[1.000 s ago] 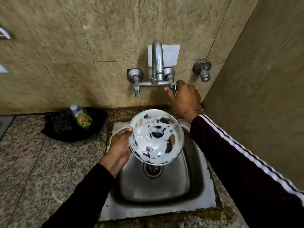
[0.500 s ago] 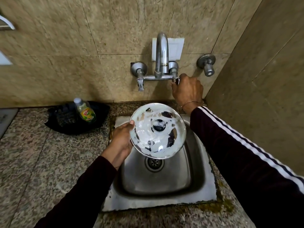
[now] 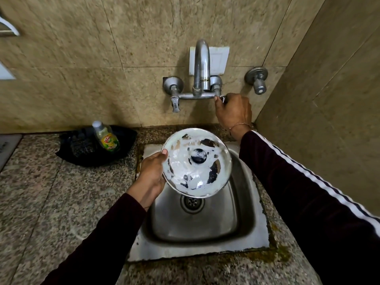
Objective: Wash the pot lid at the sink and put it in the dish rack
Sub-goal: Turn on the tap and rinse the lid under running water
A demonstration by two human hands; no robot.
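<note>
A round steel pot lid [image 3: 185, 167] with a dark knob, smeared with white soap foam, hangs over the steel sink [image 3: 207, 227]. My left hand [image 3: 151, 174] grips its left rim, thumb on top. My right hand [image 3: 233, 112] is curled round the right tap handle of the wall faucet [image 3: 201, 70]. No water shows under the spout. No dish rack is in view.
A dish soap bottle [image 3: 106, 136] lies in a black tray [image 3: 82, 149] with a dark scrubber on the granite counter [image 3: 51, 202], left of the sink. A second wall valve [image 3: 257, 79] sits at the right, near the side wall.
The view has tilted, so the faucet and sink sit lower in the frame. My right hand has stayed on the tap handle and my left hand has kept the lid over the sink.
</note>
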